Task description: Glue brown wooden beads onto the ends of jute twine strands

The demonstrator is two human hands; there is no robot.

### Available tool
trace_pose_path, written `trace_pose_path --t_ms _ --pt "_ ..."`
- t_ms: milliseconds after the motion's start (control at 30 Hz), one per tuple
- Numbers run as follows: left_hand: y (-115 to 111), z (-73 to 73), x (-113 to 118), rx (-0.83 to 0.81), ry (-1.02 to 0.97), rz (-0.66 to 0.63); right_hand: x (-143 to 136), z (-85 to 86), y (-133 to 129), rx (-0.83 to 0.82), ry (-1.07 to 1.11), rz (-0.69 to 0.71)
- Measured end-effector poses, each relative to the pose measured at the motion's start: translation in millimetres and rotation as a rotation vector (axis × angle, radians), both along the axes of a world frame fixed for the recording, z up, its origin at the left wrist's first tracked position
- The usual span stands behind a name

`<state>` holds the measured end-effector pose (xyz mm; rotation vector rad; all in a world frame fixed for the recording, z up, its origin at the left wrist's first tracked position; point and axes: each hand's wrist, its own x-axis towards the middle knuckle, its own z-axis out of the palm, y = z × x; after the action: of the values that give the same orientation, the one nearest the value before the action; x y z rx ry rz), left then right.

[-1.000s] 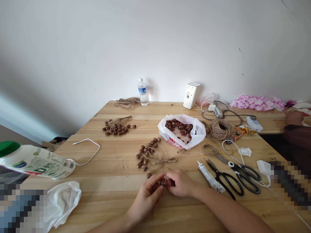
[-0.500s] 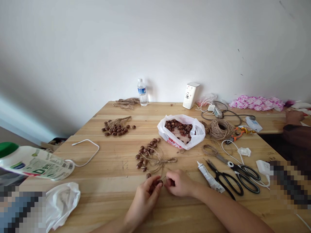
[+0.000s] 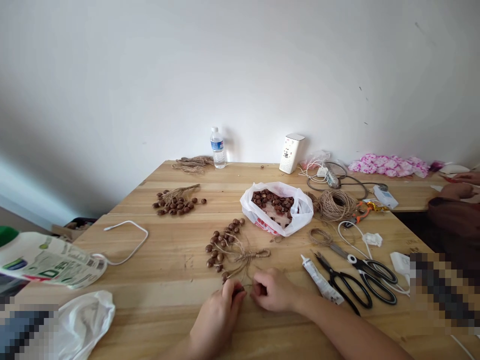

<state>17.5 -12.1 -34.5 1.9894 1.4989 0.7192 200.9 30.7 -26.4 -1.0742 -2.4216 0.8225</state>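
My left hand (image 3: 221,312) is closed round a brown nut at the near middle of the table, the nut mostly hidden by the fingers. Just to its right, my right hand (image 3: 275,290) pinches a thin strand of twine. Beyond both hands lies a cluster of brown nuts on strings (image 3: 214,247), fanned out to the left of its wrapped twine loop (image 3: 258,253). A second bundle of strung nuts (image 3: 180,204) rests farther back on the left. Behind the cluster, a white plastic bag (image 3: 302,220) stands open with many loose brown nuts (image 3: 273,201) in it.
To the right lie a glue tube (image 3: 321,281), black scissors (image 3: 347,285), larger scissors (image 3: 375,275), a twine roll (image 3: 335,204) and cables. A water bottle (image 3: 218,150) and white box (image 3: 291,154) stand behind. Another person's hand (image 3: 456,191) is at far right.
The nut in my left hand is now more covered by the fingers. My right hand keeps its pinch close by. The whole view has shifted slightly.
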Motion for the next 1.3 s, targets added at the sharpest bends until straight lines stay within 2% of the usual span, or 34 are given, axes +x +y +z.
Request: trace_pose_path --t_ms 167,367,500,600,733,833,933,1033,1100,1167,1300 --pt "1.7 -9.7 -2.0 0.17 0.124 -0.031 0.8 4.6 -0.9 -0.04 -0.076 0.002" --pt "-0.2 -14.6 -5.2 0.29 0.048 0.0 1.6 5.4 -1.3 -0.104 -0.161 -0.02" --pt "-0.6 -8.1 -6.5 0.257 0.001 0.008 0.1 7.7 -1.8 -0.101 -0.176 -0.014" --pt "-1.8 0.5 -8.5 0.232 -0.107 -0.014 -1.2 8.5 -1.0 -0.112 -0.179 -0.014" --pt "-6.1 4.7 -12.3 0.305 -0.259 0.015 -2.1 11.5 -1.3 -0.148 -0.188 -0.023" --pt "-10.4 -1.0 -13.2 0.401 -0.374 0.027 2.0 26.8 -4.5 -0.193 -0.219 0.043" --pt "-13.7 -6.8 -12.8 0.477 -0.427 0.021 14.0 57.3 -2.2 -0.168 -0.196 0.128" --pt "-14.9 -4.1 -13.1 0.54 -0.365 -0.019 31.4 86.8 21.3 -0.027 -0.005 -0.01" --pt "-14.2 2.7 -13.7 0.562 -0.333 -0.112 43.0 94.6 51.1 0.049 -0.014 -0.167" --pt "-12.8 10.4 -13.8 0.59 -0.353 -0.23 52.3 90.2 85.6 0.153 -0.125 -0.34" --pt "-10.1 18.6 -12.7 0.606 -0.387 -0.382 60.4 61.8 139.2 0.188 -0.282 -0.376"
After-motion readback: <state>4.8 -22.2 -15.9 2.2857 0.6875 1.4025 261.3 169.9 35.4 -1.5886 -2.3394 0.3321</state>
